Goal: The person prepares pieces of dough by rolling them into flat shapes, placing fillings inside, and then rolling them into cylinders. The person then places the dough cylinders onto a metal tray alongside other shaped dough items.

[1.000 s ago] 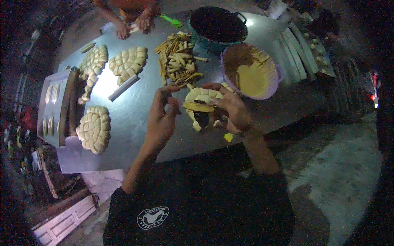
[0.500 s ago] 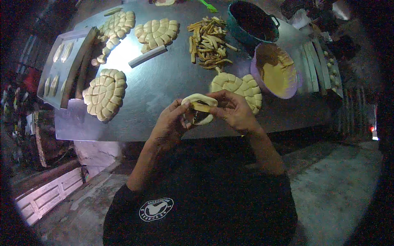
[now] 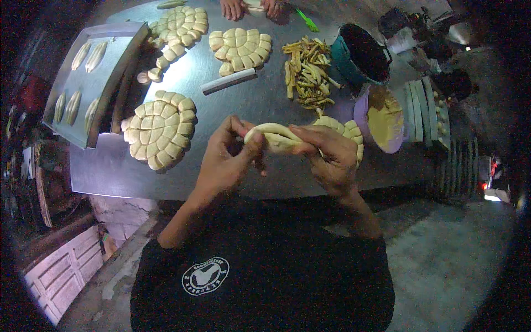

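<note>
A pale piece of dough [image 3: 276,136] is stretched between my two hands above the table's near edge, its long edges folded toward each other. My left hand [image 3: 224,157] pinches one end between thumb and fingers. The other end is gripped by my right hand [image 3: 332,157], thumb below and fingers over the top. Whatever lies inside the fold is mostly hidden. Just beyond my right hand, a cluster of cut dough pieces [image 3: 347,129] is partly covered by it. Past that lies a heap of yellow-brown strips, like sliced banana [image 3: 310,72].
More dough clusters [image 3: 160,130] sit left and far on the metal table [image 3: 116,177]. A grey rolling pin [image 3: 228,82] lies among them. A tray [image 3: 84,83] with shaped dough stands left; a teal pot [image 3: 347,55] and purple basin [image 3: 362,117] right. Another person's hands [image 3: 232,8] work at the far edge.
The dough's opening, which showed a dark filling and a yellow strip, has been drawn together into a longer fold. The view has shifted, bringing the other person's hands into sight.
</note>
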